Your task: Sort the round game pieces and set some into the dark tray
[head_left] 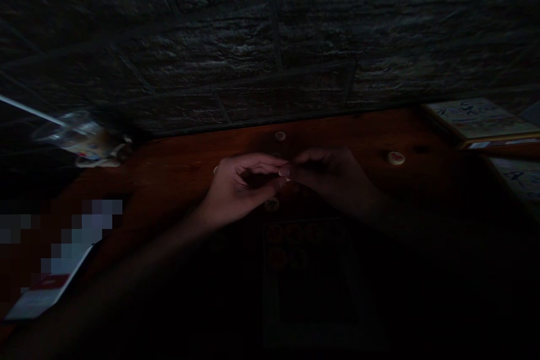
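Both hands meet over a dim reddish-brown wooden table (185,158). My left hand (242,185) and my right hand (331,177) pinch a small pale piece (286,175) between their fingertips; its shape is mostly hidden. Just below the fingers lies a round piece with a dark marking (272,203), and behind them is another round piece (280,136). Nearer my body, a dark tray (312,336) holds several round pieces in two rows, barely visible in the shadow.
To the right lie a round piece with a red marking (396,158) and a patterned box (481,118), with another patterned box (518,177) nearer. A clear plastic cup (86,138) is at left, above a flat pale item (54,292). Behind stands a dark stone wall.
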`<move>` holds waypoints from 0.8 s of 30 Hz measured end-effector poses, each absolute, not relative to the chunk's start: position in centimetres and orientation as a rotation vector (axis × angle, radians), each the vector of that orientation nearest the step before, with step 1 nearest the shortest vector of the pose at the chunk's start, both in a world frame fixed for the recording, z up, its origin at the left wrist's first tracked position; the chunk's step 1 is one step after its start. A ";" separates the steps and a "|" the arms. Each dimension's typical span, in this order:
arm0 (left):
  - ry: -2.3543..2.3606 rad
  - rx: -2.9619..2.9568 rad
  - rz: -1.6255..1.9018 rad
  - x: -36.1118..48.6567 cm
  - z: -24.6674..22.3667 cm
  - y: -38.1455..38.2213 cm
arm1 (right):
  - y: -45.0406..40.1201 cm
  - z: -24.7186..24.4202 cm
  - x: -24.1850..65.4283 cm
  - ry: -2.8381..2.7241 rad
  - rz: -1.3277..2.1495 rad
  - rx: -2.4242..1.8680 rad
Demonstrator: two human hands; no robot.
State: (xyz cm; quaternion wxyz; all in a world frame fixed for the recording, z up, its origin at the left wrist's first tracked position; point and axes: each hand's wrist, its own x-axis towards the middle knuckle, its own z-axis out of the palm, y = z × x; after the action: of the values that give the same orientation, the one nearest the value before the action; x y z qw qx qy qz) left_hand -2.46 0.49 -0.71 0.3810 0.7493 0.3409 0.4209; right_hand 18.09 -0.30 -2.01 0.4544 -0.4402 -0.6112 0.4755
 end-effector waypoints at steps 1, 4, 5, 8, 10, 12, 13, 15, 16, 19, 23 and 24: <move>0.877 1.900 1.078 -2.4 -0.7 0.5 | -0.3 -2.0 18.1 -1.501 1.193 -1.061; 0.904 1.863 1.087 -2.3 -0.6 0.6 | -0.3 -2.2 18.1 -1.500 1.221 -1.020; 0.913 1.852 1.085 -2.3 -0.5 0.6 | -0.3 -2.3 18.1 -1.508 1.214 -1.026; 0.941 1.814 1.071 -2.3 -0.4 0.5 | -0.3 -2.5 18.2 -1.543 1.166 -1.055; 0.945 1.775 1.066 -2.2 -0.4 0.5 | -0.3 -2.5 18.2 -1.558 1.135 -1.055; 0.929 1.734 1.060 -2.2 -0.3 0.3 | -0.4 -2.4 18.2 -1.573 1.114 -1.045; 0.916 1.718 1.053 -2.2 -0.3 0.3 | -0.4 -2.3 18.2 -1.576 1.107 -1.045; 0.895 1.696 1.034 -2.2 -0.2 0.2 | -0.4 -2.2 18.2 -1.579 1.100 -1.056; 0.886 1.689 1.023 -2.2 -0.2 0.1 | -0.4 -2.2 18.2 -1.580 1.099 -1.069; 0.873 1.706 0.993 -2.4 -0.1 0.1 | -0.5 -2.0 18.2 -1.568 1.113 -1.095; 0.857 1.787 1.009 -2.5 -0.2 0.4 | -0.5 -1.9 18.2 -1.518 1.205 -1.069; 0.845 1.794 1.017 -2.5 -0.2 0.4 | -0.5 -1.9 18.2 -1.513 1.218 -1.070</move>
State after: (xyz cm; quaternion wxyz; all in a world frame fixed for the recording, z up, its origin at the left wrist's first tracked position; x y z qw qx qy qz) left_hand -2.47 0.44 -0.22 0.4409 0.7224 0.3405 0.4096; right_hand 18.24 -0.48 -1.91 0.4457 -0.4319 -0.6108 0.4917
